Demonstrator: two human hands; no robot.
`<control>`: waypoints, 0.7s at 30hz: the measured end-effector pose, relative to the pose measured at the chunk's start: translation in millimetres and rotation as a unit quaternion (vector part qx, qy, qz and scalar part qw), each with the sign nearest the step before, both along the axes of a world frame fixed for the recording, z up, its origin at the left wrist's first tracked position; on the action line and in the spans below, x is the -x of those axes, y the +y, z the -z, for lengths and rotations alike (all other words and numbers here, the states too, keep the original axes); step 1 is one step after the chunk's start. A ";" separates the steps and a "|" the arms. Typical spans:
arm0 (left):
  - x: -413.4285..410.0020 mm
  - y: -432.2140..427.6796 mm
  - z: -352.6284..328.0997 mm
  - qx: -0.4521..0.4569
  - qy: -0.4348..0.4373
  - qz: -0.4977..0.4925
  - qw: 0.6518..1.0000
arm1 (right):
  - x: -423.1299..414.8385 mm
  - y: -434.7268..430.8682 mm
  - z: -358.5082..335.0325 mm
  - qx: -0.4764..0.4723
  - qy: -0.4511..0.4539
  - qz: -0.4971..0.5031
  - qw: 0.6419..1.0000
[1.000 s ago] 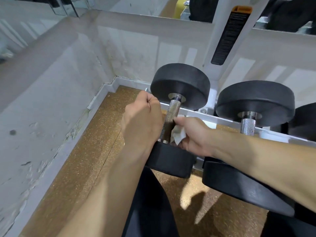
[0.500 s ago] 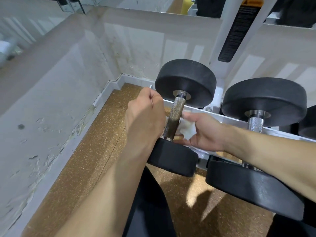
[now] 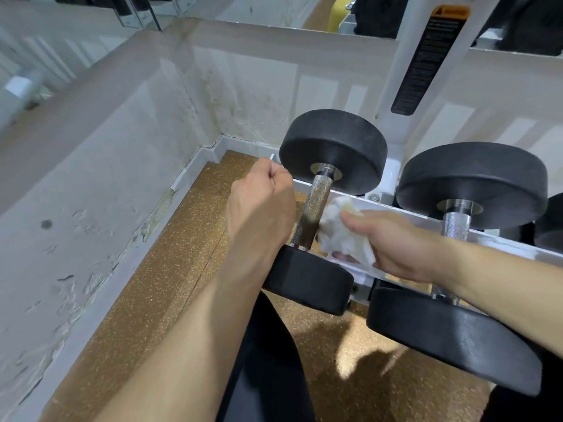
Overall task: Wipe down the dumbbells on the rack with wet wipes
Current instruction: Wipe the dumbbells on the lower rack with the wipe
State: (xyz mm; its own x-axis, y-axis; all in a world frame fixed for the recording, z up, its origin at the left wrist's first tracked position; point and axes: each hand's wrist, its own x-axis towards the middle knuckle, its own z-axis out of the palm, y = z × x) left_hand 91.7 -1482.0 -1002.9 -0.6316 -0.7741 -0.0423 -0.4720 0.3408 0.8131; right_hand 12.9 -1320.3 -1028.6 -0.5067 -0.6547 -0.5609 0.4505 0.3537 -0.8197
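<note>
- The wall (image 3: 91, 239) on the left is pale plaster, scuffed, with paint flaking off above the skirting.
- The floor (image 3: 170, 284) is speckled brown matting with a cork-like grain.
- The rack (image 3: 493, 240) is white-painted metal. Its slanted rail runs under both handles, and its upright post carries a long black warning label (image 3: 426, 56) with an orange top.
- The larger dumbbell (image 3: 472, 181) lies on the rack to the right. It has round matte black heads, and the right forearm crosses over its handle.
- The smaller dumbbell (image 3: 333, 147) sits at the rack's left end, just beside the larger one. It has the same thick black discs.
- The left hand (image 3: 262, 208) is curled into a fist touching the near head, left of the handle. Its back faces the camera, so I cannot tell whether it grips anything.
- The right hand (image 3: 396, 242) clutches the wipe, thumb on top.
- The handle (image 3: 313, 205) of the smaller dumbbell is cross-hatched steel, darker towards its near end.
- The wipe (image 3: 338, 236) is white and crumpled, bunched against the handle's right side.
</note>
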 end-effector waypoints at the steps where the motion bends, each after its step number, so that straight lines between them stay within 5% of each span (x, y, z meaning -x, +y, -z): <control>1: 0.0 0.0 0.4 -0.002 0.001 0.001 1.000 | -6.8 8.8 -10.3 -0.042 0.073 -0.066 0.994; 5: -2.6 -0.6 1.7 0.000 0.012 0.009 1.000 | -9.4 23.4 -37.5 -0.061 0.441 -0.142 0.884; 7: -4.5 -1.1 1.8 0.002 0.019 0.015 1.000 | 0.8 13.8 -34.8 -0.020 0.617 -0.197 0.762; 10: -6.3 -1.9 2.6 0.003 0.036 0.014 0.999 | 26.8 0.2 3.1 -0.026 0.788 -0.333 0.517; 12: -7.0 -2.4 3.5 -0.003 0.045 0.012 0.999 | 32.2 -5.7 27.7 -0.041 0.806 -0.407 0.429; 15: -8.3 -3.9 4.6 -0.003 0.064 -0.002 0.998 | 31.0 -12.7 41.4 0.002 0.779 -0.462 0.424; 17: -8.5 -4.2 4.7 -0.009 0.071 -0.010 0.997 | 42.4 -21.1 31.8 -0.017 0.799 -0.461 0.385; 21: -6.6 -4.9 5.2 -0.009 0.059 -0.013 0.998 | 60.2 -37.3 15.7 -0.071 0.804 -0.396 0.438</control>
